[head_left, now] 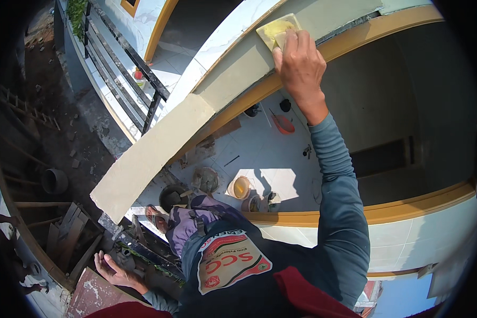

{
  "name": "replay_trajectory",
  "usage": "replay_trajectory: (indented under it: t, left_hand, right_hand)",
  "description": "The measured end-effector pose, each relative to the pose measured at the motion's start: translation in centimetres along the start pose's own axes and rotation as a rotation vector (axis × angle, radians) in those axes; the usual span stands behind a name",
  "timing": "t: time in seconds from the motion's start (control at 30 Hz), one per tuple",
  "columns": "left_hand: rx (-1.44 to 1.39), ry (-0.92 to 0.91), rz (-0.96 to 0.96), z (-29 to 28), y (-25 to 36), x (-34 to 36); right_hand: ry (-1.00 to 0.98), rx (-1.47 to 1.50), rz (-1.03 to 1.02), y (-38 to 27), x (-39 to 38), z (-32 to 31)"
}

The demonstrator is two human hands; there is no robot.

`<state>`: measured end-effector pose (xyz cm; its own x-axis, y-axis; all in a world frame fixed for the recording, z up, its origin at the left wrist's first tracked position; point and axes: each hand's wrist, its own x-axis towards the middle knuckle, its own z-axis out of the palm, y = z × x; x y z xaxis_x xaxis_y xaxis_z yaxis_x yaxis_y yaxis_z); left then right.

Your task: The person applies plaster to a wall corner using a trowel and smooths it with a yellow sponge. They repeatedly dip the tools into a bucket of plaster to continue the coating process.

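My right hand (301,66) reaches far forward and grips a square, pale yellow float (270,33), its fingers closed over the pad's near side. The float lies against a grey, freshly coated band (238,77) running beside the orange-brown frame (350,45). A paler, smooth section (153,153) of the band slants down to the lower left. Low on the left, my left hand (114,273) is open, its fingers apart and nothing visible in them. It is nearest to a worn reddish-brown board (98,297); whether it touches the board I cannot tell.
Below lies a white tiled floor (238,143) with an orange basin (284,124), a bucket with orange contents (240,187) and a dark tub (173,197). A black metal railing (127,69) stands at the upper left. A drop to rubble-strewn ground (53,90) lies farther left.
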<state>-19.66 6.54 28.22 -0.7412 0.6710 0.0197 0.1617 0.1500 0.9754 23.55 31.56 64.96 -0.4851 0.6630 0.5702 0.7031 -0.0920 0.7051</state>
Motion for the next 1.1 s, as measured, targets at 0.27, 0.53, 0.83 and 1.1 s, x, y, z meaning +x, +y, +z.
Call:
replay_trajectory:
  t: [0.27,0.53,0.83,1.1]
  left_hand:
    - [0.092,0.049,0.083,-2.0,-1.0,-0.2]
    - [0.074,0.01,-0.014,-0.3,-1.5,-0.3]
    - [0.03,0.065,-0.068,-1.1,-2.0,-0.8]
    - [0.042,0.098,-0.036,-2.6,-3.1,0.2]
  right_hand:
    - [-0.261,0.454,-0.084,-8.0,-10.0,3.7]
    - [0.177,-0.401,0.209,12.7,7.2,-7.1]
    - [-0.322,0.327,-0.239,-8.5,-11.4,4.9]
    - [0.27,-0.129,0.119,9.5,6.0,-4.4]
